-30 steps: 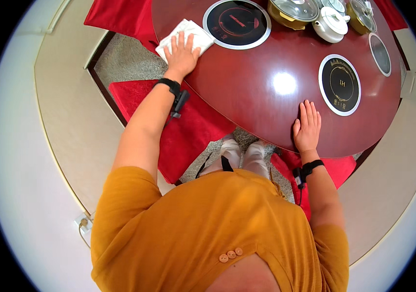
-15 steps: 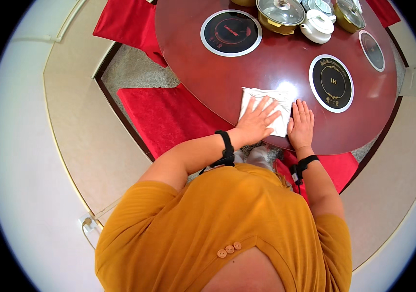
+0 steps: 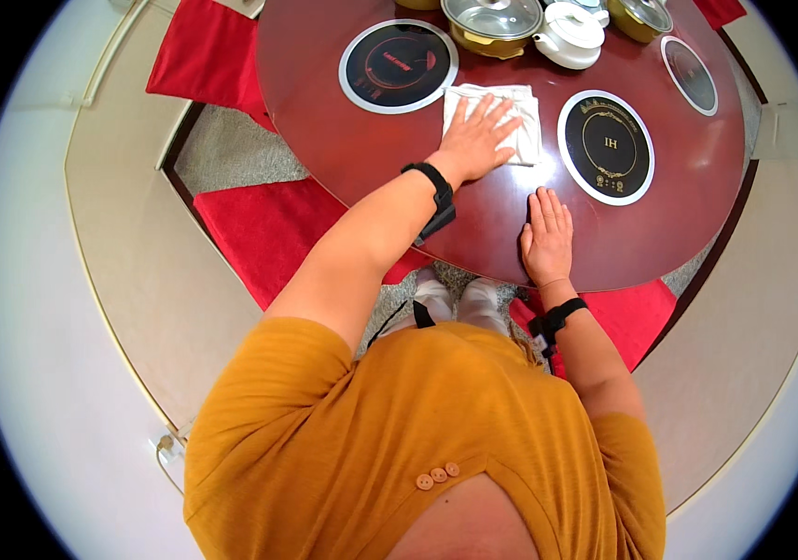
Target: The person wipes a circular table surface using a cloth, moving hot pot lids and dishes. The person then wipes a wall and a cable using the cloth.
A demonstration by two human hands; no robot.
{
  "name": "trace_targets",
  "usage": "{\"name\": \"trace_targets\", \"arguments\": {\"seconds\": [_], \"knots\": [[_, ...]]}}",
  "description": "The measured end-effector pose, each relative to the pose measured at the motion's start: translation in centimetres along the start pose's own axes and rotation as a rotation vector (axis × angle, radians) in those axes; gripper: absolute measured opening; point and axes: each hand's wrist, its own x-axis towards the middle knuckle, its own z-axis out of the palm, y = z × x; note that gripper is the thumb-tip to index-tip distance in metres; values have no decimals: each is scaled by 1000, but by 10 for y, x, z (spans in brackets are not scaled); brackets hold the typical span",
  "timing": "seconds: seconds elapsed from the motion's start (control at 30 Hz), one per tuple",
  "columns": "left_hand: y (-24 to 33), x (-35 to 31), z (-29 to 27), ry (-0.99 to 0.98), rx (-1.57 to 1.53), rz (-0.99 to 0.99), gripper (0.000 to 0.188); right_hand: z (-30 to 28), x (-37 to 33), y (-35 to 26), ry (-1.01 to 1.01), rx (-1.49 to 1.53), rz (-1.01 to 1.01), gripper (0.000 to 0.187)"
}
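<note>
A round, glossy dark-red table with black induction plates set into it stands over red seat cushions and pale flooring. The white cloth lies flat between two plates, its long axis running left to right. The left hand presses on it with fingers spread, grasping nothing; the right hand rests flat and released on the tabletop near the edge.

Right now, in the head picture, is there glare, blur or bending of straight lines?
Head view: sharp, evenly lit, no motion blur on the left hand flat on the white cloth or the right hand; soft glare on the dark red table at right; the fisheye bends the floor edges toward the rim.
</note>
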Motion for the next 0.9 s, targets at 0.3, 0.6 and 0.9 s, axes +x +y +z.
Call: {"name": "trace_targets", "arguments": {"seconds": [0.3, 0.6, 0.9], "knots": [[-14, 73, 8, -118, 33, -165, 59, -3, 2, 0, -31, 53, 30, 49], [18, 54, 9, -160, 37, -93, 60, 2, 2, 0, -14, 48, 18, 48], [-16, -50, -18, -74, 10, -75, 59, 2, 0, 0, 32, 40, 10, 46]]}}
